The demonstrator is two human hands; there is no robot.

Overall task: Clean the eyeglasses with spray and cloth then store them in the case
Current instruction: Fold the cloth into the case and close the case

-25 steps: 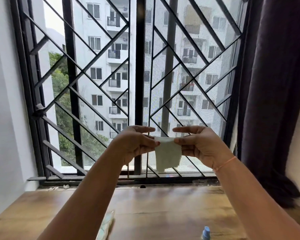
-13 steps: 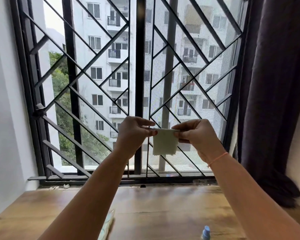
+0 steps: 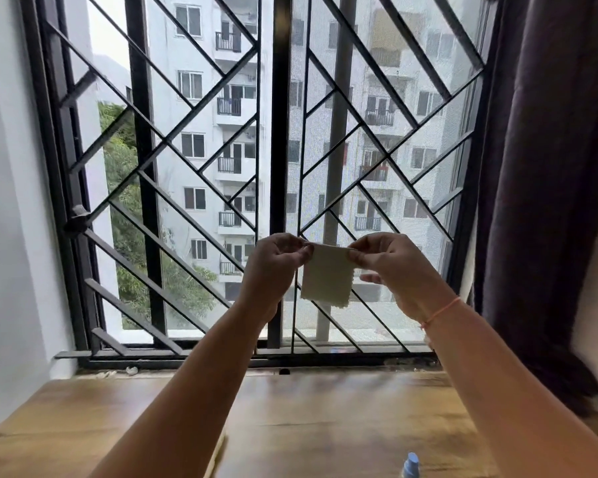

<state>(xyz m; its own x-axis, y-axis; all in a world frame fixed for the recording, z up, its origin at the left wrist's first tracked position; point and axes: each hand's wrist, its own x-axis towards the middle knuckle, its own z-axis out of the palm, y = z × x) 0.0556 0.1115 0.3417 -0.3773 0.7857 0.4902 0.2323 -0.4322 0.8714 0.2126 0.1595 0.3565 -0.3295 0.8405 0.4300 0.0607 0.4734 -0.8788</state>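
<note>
Left hand (image 3: 273, 267), right hand (image 3: 390, 270): each pinches a top corner of cloth (image 3: 328, 277), held up before the window, probably to spread it for wiping; spray bottle (image 3: 411, 465) on counter (image 3: 325, 408) below; eyeglasses not in view.

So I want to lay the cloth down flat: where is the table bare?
The table is bare between the forearms, from the window frame down toward the bottle. Another patch lies between the left forearm and the wall. The near edge is tighter: bottle, plus a pale thing by that forearm.
</note>
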